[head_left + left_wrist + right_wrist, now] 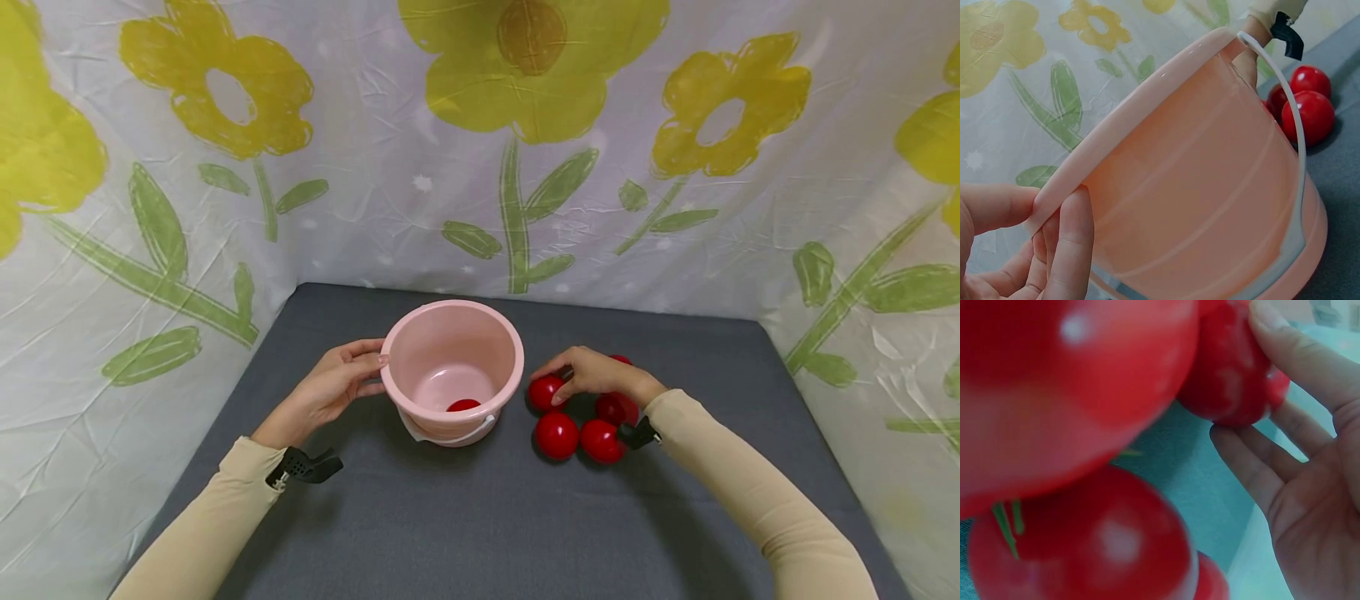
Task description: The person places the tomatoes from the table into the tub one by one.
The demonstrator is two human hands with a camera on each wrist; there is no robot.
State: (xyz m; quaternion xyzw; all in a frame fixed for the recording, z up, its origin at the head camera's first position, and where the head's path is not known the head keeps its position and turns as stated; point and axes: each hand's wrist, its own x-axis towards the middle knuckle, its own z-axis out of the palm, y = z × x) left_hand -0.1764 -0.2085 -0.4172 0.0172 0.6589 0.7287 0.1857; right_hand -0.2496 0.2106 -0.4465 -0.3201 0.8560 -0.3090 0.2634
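A pink bucket (453,425) with a pale handle (1297,137) stands upright on the table, one red tomato (463,405) visible at its bottom. My left hand (330,387) pinches the bucket's rim at its left side, thumb and fingers on either side of the edge in the left wrist view. To the right of the bucket, my right hand (596,372) holds a tomato (543,393) between thumb and fingers, and that tomato (1229,369) appears low over the cloth. Several more tomatoes lie around this hand, among them a near one (557,437) and another (602,442) under the wrist.
Dark grey cloth (450,533) covers the table. A white curtain (360,208) printed with yellow flowers hangs behind and along both sides. Each wrist bears a black camera mount (303,465).
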